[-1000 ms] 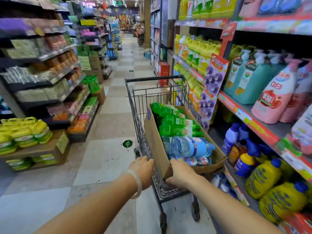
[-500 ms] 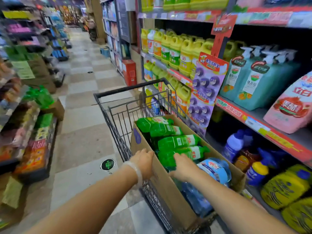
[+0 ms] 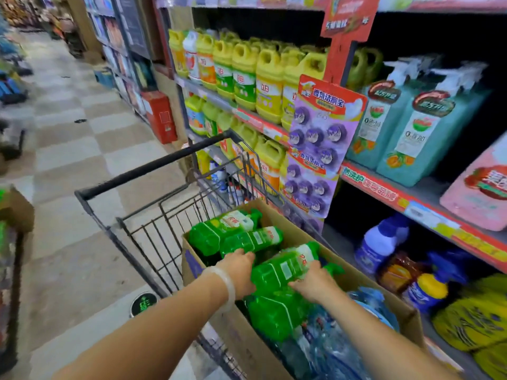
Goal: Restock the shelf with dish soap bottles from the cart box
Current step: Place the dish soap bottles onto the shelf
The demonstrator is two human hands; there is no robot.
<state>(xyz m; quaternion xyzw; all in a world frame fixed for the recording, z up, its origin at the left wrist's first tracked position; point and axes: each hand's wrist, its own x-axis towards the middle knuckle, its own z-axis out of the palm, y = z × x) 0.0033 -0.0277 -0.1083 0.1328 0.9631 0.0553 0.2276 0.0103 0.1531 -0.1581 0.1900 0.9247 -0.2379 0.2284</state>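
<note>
Fingers of both hands are curled onto one green dish soap bottle (image 3: 285, 267) lying on its side in the cardboard box (image 3: 354, 272): the left hand (image 3: 240, 270) grips its near, bottom end, the right hand (image 3: 311, 283) wraps over its middle toward the cap. How far the fingertips reach underneath cannot be told, since the bottle hides them. The bottle sits tilted, slightly above its neighbours, so it appears to be at the start of a lift. More green bottles (image 3: 236, 234) lie side by side further along the box, and blue-wrapped packs (image 3: 365, 297) fill the near end. The box rests in the wire cart (image 3: 153, 231), which stands just beside the shelf (image 3: 411, 198).

By the look of it, this is the pick-up step; none of these green bottles can be made out on the shelves in view. Yellow jugs (image 3: 269, 83) and teal pump bottles (image 3: 422, 127) fill the shelf levels alongside. The next move calls for raising the bottle clear of the box wall, turning it upright, and carrying it to the right toward a free spot. Which spot is meant cannot be told; a firm hold will matter, as the plastic looks smooth
</note>
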